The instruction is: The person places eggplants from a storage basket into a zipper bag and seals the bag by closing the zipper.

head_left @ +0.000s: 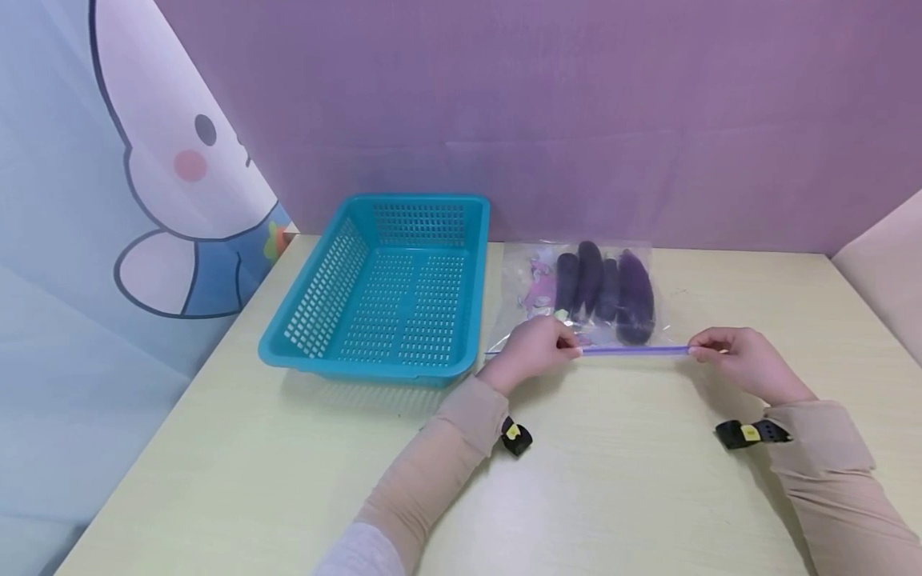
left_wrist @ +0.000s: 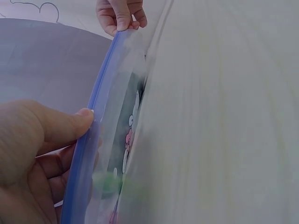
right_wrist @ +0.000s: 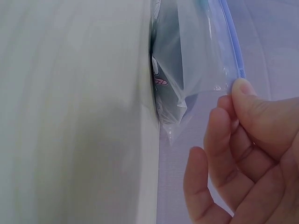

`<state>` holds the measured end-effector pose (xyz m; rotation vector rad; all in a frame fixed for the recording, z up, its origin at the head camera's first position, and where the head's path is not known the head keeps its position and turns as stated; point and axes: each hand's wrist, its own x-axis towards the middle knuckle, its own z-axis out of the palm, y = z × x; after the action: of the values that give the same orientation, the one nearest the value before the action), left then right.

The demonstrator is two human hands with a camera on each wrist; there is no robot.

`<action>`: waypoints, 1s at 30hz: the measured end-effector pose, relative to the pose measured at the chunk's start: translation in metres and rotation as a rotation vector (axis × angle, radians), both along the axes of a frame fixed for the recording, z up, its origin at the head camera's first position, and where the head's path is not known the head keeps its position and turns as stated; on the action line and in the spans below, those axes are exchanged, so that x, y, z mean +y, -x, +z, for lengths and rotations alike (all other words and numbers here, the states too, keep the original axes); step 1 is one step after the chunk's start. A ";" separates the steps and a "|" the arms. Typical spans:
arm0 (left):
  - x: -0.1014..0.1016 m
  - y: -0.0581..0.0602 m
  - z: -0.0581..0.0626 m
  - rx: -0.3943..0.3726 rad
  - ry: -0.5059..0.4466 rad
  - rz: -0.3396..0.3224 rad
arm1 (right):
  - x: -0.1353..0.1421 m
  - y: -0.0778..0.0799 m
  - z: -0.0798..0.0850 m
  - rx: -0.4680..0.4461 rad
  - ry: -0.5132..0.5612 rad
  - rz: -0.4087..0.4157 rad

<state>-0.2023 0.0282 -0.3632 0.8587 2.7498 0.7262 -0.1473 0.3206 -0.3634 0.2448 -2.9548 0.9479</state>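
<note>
A clear zip bag [head_left: 601, 336] with a purple zip strip [head_left: 634, 350] along its near edge lies on the table, printed with pink and white cartoon figures. Several dark purple eggplants [head_left: 635, 296] lie side by side inside it. My left hand [head_left: 536, 348] pinches the strip left of its middle, thumb on the near side. At the strip's right end, my right hand [head_left: 745, 360] pinches the corner between thumb and forefinger, other fingers loosely bent. In both wrist views the strip [left_wrist: 96, 102] is lifted off the tabletop and stretched between the hands.
A blue-green perforated plastic basket [head_left: 481, 280] stands left of the bag, its near right corner close to my left wrist. Behind the pale wooden table [head_left: 612, 496] rises a purple backdrop [head_left: 562, 120]. A cartoon-printed cloth [head_left: 58, 336] hangs at the left.
</note>
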 end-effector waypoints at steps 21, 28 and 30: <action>-0.006 0.000 0.000 -0.002 -0.019 0.038 | 0.002 0.002 0.001 -0.016 -0.005 -0.028; -0.008 0.001 -0.001 -0.014 -0.026 0.052 | 0.003 0.002 -0.001 -0.034 -0.006 -0.018; -0.008 0.001 -0.002 -0.016 -0.025 0.052 | 0.003 0.001 -0.001 -0.045 -0.007 -0.016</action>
<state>-0.2038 0.0197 -0.3649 0.7853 2.7636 0.7755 -0.1488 0.3232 -0.3647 0.2021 -2.9965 0.9533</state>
